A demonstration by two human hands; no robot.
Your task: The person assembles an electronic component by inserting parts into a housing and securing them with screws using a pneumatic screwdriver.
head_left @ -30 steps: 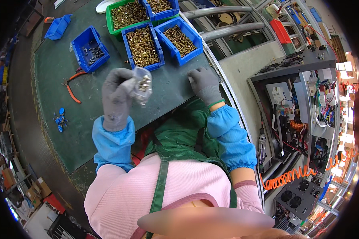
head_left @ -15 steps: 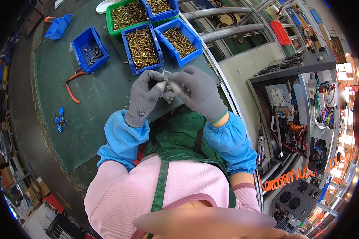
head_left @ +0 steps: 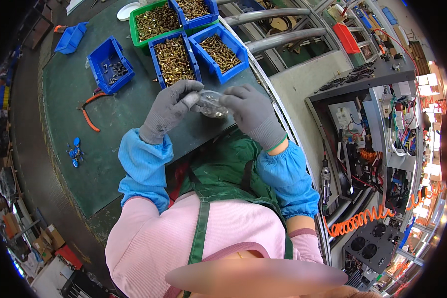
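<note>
A small clear plastic bag [head_left: 212, 105] with shiny metal pieces in its bottom hangs between my hands, above the table's near edge. My left hand [head_left: 171, 107], in a grey glove, pinches the bag's left side. On its right side the gloved fingers of my right hand [head_left: 251, 110] are closed on the plastic. Just beyond my hands stands a blue bin [head_left: 199, 74] full of brassy screws. To its right is another blue bin [head_left: 233, 73] of similar screws. The kind of metal pieces in the bag is too small to make out.
A green bin [head_left: 132, 27] and a further blue bin [head_left: 214, 19] hold more screws. Leftward on the green table [head_left: 119, 164] are a blue bin [head_left: 104, 84] of dark screws, orange-handled pliers [head_left: 88, 119] and small blue parts [head_left: 75, 153]. A metal frame [head_left: 283, 39] borders the right.
My hands have moved apart, the left one going left. The bag between them is now spread out wider, and its metal pieces show more plainly.
</note>
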